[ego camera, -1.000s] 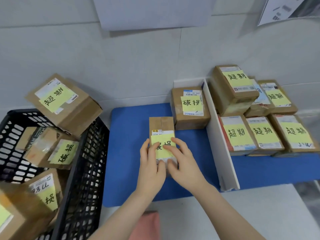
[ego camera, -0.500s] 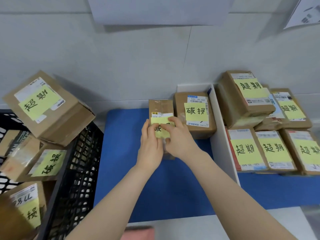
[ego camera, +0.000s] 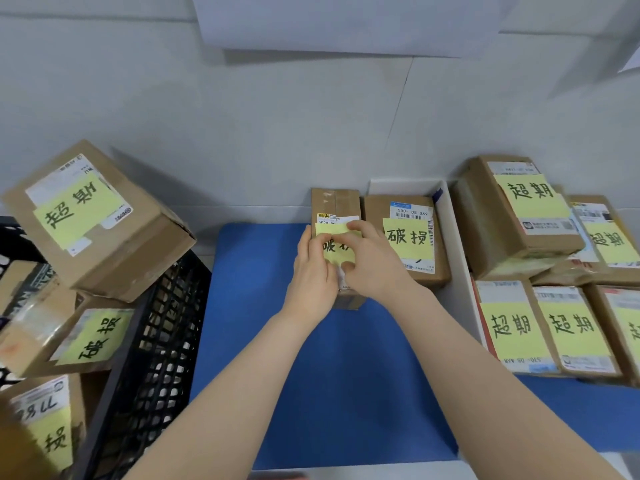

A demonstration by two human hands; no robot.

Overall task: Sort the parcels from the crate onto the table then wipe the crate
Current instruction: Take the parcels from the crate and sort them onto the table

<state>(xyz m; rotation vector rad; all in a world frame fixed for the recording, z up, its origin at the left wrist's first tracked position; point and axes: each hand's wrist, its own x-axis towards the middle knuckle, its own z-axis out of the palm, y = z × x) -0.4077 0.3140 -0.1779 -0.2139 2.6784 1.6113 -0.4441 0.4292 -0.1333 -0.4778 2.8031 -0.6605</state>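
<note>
Hands met on one small parcel (ego camera: 335, 202) that lay on the blue mat (ego camera: 346, 375), set just left of a second parcel (ego camera: 405, 244) with a yellow note reading 破损. The left hand (ego camera: 311, 271) pressed the small parcel's left side and top, its thumb lying over the yellow note (ego camera: 334, 230) stuck there. The right hand (ego camera: 372, 261) covered the note's right half, fingers curled down over the parcel's top and right edge. Both hands held the small parcel, fingers closed fairly narrowly on it; whether they gripped hard or only rested could not be told. Its note was partly hidden, only the character 破 readable.

A white divider (ego camera: 457, 271) stood right of the second parcel. Beyond it, more parcels sat in a group, each with a yellow note reading 超期: a tall one (ego camera: 509, 237) at the back, two flat ones (ego camera: 512, 327) (ego camera: 575, 327) in front, others cut off by the right edge.

At left stood the black crate (ego camera: 152, 341), with openwork walls. A big box (ego camera: 104, 244) marked 超期 lay tilted across its top. Below it, inside the crate, a box (ego camera: 45, 334) carried a 破损 note, and another (ego camera: 41, 427) at lower left showed only 损. A grey wall (ego camera: 277, 133) rose behind everything.
</note>
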